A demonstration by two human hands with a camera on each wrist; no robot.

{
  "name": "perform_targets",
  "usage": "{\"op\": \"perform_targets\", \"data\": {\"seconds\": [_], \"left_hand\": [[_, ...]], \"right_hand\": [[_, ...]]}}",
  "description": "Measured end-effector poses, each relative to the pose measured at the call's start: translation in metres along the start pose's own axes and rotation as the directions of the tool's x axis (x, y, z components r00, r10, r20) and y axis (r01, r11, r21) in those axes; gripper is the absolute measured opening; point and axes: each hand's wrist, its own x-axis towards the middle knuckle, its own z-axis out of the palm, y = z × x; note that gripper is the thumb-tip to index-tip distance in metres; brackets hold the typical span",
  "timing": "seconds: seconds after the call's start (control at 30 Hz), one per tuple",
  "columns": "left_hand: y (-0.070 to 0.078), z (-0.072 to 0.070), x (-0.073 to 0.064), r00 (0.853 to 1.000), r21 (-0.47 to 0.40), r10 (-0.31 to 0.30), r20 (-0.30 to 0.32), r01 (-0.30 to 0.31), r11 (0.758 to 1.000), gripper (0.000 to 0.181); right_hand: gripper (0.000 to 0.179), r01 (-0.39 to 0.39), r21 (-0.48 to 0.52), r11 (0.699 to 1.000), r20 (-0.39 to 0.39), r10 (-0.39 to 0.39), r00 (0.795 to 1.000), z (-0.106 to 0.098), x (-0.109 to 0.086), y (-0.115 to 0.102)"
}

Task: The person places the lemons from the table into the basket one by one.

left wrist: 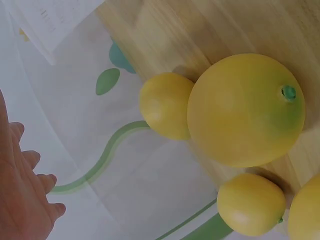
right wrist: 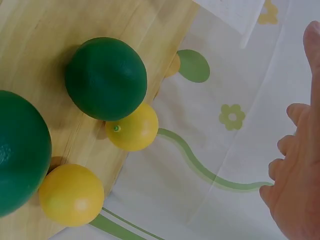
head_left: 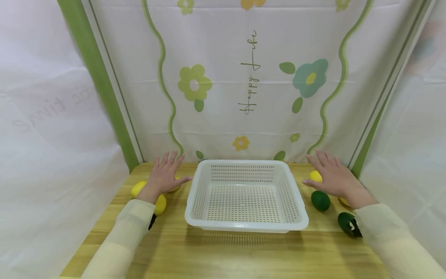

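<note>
My left hand (head_left: pixel 165 175) is held with fingers spread above several yellow fruits (head_left: pixel 160 205), left of the white basket (head_left: pixel 193 193). In the left wrist view a large yellow fruit (left wrist: pixel 240 112) with a green stem end sits between smaller ones. On the other side of the basket, my right hand (head_left: pixel 332 178) is likewise spread and holds nothing. Beneath and around it are a dark green fruit (head_left: pixel 320 200), a second dark green fruit (head_left: pixel 346 224) near the cuff, and a yellow fruit (head_left: pixel 315 176). Another yellow fruit (right wrist: pixel 71 195) is partly hidden by my right wrist in the head view.
The rectangular basket has slotted walls and floor, with no contents visible. It stands mid-way across a wooden table (head_left: pixel 240 259). A flower-printed curtain (head_left: pixel 216 128) hangs along the table's back edge, and white fabric (head_left: pixel 62 174) hangs at both sides.
</note>
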Motion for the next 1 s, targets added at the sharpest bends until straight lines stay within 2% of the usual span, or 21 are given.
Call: {"op": "perform_targets", "data": {"seconds": [0.27,0.47,0.67,0.83,1.0], "left_hand": [[0.005,-0.003,-0.006,0.999,-0.012,0.034,-0.012,-0.034,0.999,0.094],[0.011,-0.003,-0.011,0.997,-0.074,0.061,-0.039,-0.064,0.995,0.091],[0.015,0.001,-0.017,0.992,-0.117,0.1,-0.076,-0.109,0.987,0.09],[0.017,0.005,-0.022,0.987,-0.165,0.133,-0.091,-0.146,0.975,0.087],[0.02,0.009,-0.026,0.972,-0.223,0.197,-0.128,-0.222,0.949,0.079]], "right_hand": [[0.094,0.003,0.019,1.0,-0.017,-0.003,1.0,-0.001,-0.01,0.005],[0.093,-0.002,0.019,1.0,-0.018,0.002,1.0,-0.002,-0.015,0.009],[0.092,-0.036,0.083,0.996,-0.04,0.04,0.998,-0.003,-0.023,0.01],[0.088,-0.057,0.118,0.991,-0.066,0.065,0.996,-0.003,-0.032,0.011],[0.084,-0.078,0.14,0.987,-0.086,0.091,0.992,-0.001,-0.041,0.014]]}}
